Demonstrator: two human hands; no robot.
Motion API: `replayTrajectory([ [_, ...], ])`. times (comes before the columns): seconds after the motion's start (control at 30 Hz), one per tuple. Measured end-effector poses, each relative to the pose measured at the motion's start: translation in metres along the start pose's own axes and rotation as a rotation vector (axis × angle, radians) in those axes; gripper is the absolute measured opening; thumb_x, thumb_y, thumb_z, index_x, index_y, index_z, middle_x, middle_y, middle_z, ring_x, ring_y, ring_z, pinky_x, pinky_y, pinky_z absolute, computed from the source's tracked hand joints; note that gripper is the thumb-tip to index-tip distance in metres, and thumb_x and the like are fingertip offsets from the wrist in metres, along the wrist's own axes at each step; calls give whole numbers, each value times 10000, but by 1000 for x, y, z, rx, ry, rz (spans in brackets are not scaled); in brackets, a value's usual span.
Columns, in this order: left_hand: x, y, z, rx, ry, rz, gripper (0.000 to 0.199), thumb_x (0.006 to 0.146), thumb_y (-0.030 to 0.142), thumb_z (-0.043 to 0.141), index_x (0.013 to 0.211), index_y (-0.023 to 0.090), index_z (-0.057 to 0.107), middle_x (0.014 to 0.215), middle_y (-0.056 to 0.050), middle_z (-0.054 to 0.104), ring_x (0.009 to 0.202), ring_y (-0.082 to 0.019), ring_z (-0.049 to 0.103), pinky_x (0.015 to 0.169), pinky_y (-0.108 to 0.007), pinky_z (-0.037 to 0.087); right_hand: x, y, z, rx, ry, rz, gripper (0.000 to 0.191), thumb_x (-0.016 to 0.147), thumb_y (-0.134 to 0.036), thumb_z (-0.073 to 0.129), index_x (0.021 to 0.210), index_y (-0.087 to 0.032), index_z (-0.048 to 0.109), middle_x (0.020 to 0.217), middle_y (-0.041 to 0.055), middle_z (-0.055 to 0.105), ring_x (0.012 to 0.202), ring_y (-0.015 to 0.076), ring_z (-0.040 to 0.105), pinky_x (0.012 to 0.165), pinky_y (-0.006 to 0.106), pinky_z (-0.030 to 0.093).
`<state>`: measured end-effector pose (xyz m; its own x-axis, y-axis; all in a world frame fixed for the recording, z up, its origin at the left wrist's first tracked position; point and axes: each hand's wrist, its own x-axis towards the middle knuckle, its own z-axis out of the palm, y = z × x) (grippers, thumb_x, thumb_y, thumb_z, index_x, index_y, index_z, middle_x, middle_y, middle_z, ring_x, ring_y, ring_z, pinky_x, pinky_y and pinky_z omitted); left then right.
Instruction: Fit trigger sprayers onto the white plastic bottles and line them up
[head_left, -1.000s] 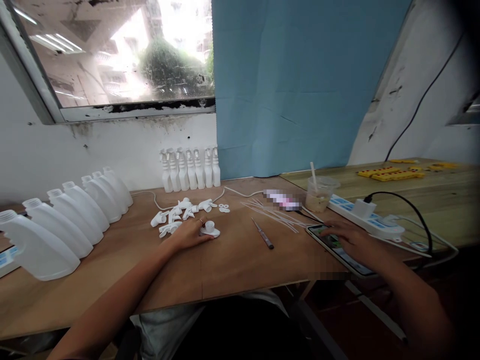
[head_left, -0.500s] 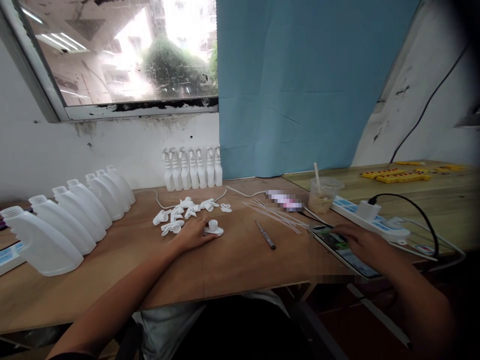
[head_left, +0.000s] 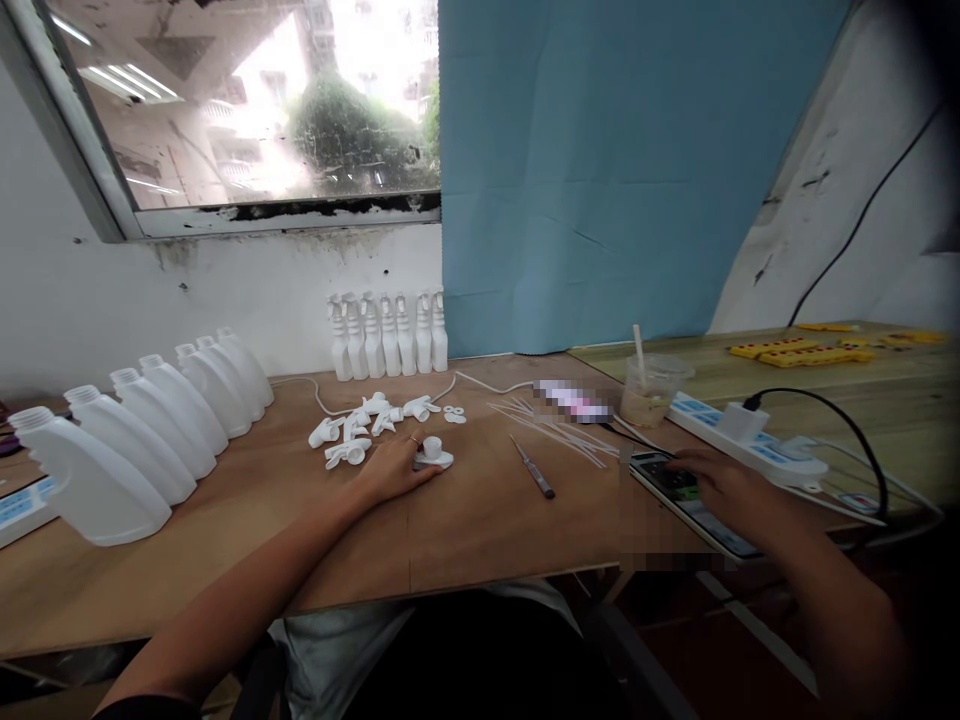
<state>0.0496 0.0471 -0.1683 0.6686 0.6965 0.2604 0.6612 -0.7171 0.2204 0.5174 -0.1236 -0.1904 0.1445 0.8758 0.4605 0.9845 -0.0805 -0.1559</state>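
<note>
A white spray trigger head (head_left: 433,452) is gripped by my left hand (head_left: 394,472), which rests on the table with its fingers closed round it. Part of the piece is hidden behind the fingers. Several loose white trigger heads (head_left: 348,453) lie just beyond and to the left of that hand. Over on the right, my right hand (head_left: 724,485) reaches across a smartphone (head_left: 694,515) with a lit screen, a finger stretched out onto the glass. Its other fingers are partly hidden. Between the hands lie a slim screwdriver-like tool (head_left: 534,468) and thin white tubes (head_left: 559,435).
Large white bottles (head_left: 97,480) stand in a row at left. Spray bottles (head_left: 386,335) line the wall. Small white rings (head_left: 454,413) lie mid-table. A plastic cup with straw (head_left: 649,395) and a power strip (head_left: 757,450) with cables sit at right.
The view has shifted very slightly. My left hand keeps hold of the trigger head, and my right hand stays over the smartphone, hardly moved.
</note>
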Motion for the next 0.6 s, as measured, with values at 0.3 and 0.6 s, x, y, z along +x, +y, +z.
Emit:
replayTrajectory([
  [0.3,0,1,2,16,8,-16,448,842,604,531,1041,209,458,963,-77,643,890,-281,627,679,-342,435,-1,1,7,-46,0,-51,448,752,-153,363,1035,-193,708,1279,147,594,1232,304,541,1064,465,417],
  [0.6,-4,10,3,79,72,42,324,884,483,478,1018,189,452,984,-98,631,901,-289,613,696,-369,439,26,-72,-14,-15,-19,-142,394,854,-186,350,1045,-152,693,1132,151,687,1094,287,619,990,415,456],
])
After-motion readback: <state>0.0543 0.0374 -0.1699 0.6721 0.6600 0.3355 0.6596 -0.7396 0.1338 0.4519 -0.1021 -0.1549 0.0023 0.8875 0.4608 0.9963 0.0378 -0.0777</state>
